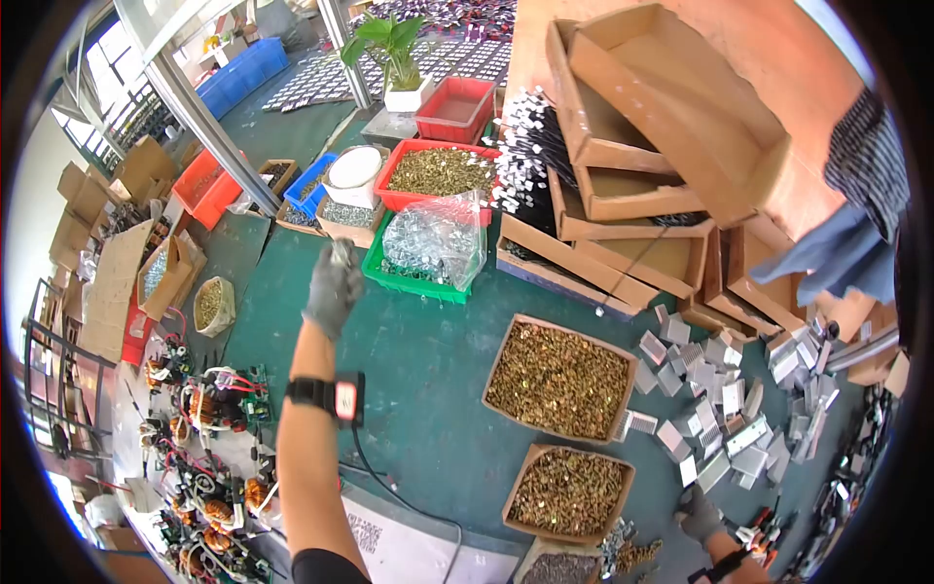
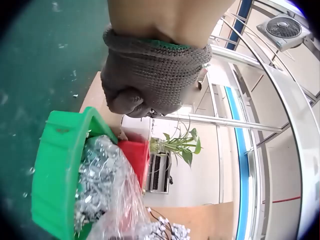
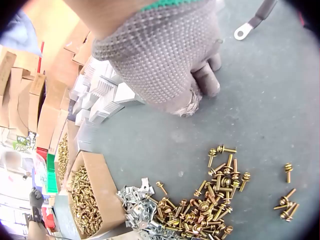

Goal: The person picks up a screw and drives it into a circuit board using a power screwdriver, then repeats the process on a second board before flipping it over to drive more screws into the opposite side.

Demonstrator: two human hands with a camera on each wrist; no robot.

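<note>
Head view shows my gloved left hand (image 1: pixel 333 288) raised over the green bin (image 1: pixel 416 280) of bagged metal clips (image 1: pixel 435 237), fingers curled round something small and silvery I cannot identify, while my right hand (image 1: pixel 700 517) is half cut off at the bottom edge. Left wrist view shows only a tight fist (image 2: pixel 150 75) above that bin (image 2: pixel 55 175), its contents hidden. Right wrist view alone shows my right fingers (image 3: pixel 207 80) curled together, touching the grey table (image 3: pixel 260 100) beside loose brass screws (image 3: pixel 210 205); whether they hold anything, I cannot tell.

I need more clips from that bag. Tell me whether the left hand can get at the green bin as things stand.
Probably yes. The left hand is raised just beside the green bin, with nothing between them. The clear bag of metal parts lies in the bin. The hand's fingers look curled, maybe already holding something.
</note>
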